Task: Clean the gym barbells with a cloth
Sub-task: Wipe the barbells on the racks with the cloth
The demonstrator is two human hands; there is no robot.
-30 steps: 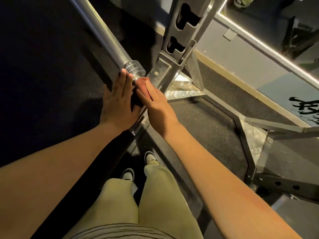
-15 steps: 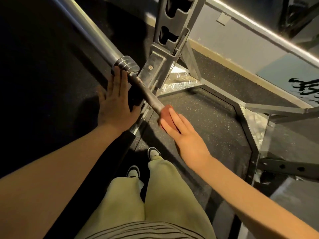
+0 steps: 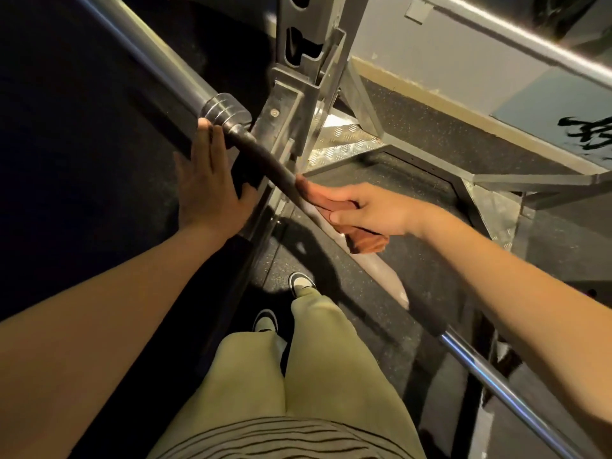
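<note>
my right hand [image 3: 371, 210] clamped round reddish cloth [image 3: 367, 243] on barbell [image 3: 265, 160] shaft, just past rack upright [image 3: 298, 104]. left hand [image 3: 212, 187] flat, fingers straight, resting against bar by collar [image 3: 225, 109]

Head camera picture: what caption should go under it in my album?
Right hand grips a reddish cloth against the barbell while the left hand lies flat beside the collar.

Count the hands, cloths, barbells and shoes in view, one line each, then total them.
Hands: 2 (left hand, right hand)
Cloth: 1
Barbell: 1
Shoes: 2
Total: 6
</note>
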